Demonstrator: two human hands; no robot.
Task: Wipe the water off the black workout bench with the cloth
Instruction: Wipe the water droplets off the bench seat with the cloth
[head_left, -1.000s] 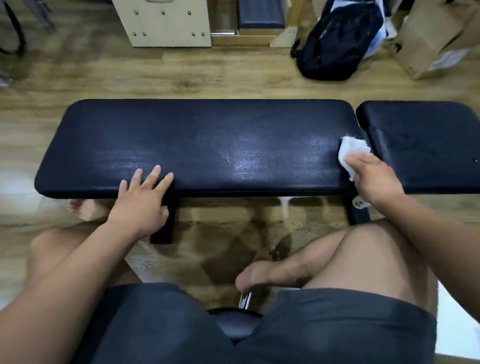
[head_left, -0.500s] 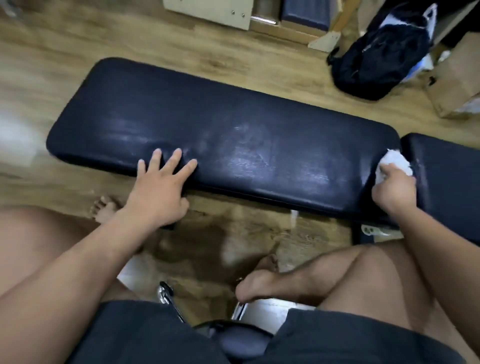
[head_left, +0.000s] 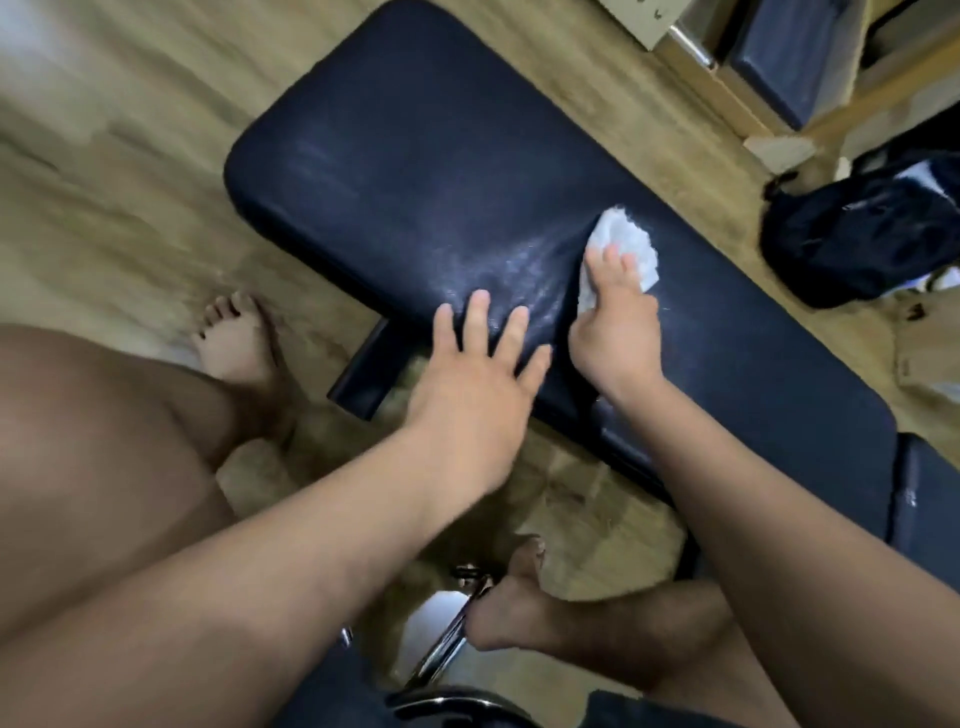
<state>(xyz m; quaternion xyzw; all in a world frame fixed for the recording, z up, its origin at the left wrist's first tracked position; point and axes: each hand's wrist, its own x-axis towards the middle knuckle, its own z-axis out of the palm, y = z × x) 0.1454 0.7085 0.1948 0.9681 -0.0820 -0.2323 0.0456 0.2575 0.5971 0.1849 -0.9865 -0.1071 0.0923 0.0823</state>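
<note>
Cloth (head_left: 626, 241) is held in your right hand (head_left: 615, 332), fingers curled, to dry the bench (head_left: 415, 156), while your left hand (head_left: 478, 384), fingers flat, steadies its near edge.

Black bench (head_left: 415, 171), white cloth (head_left: 626, 244).

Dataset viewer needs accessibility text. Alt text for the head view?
A person's right hand holds a white cloth against the black workout bench beside a wet sheen, while the left hand rests flat, fingers spread, on the bench's near edge. A black backpack lies on the wooden floor beyond.
</note>
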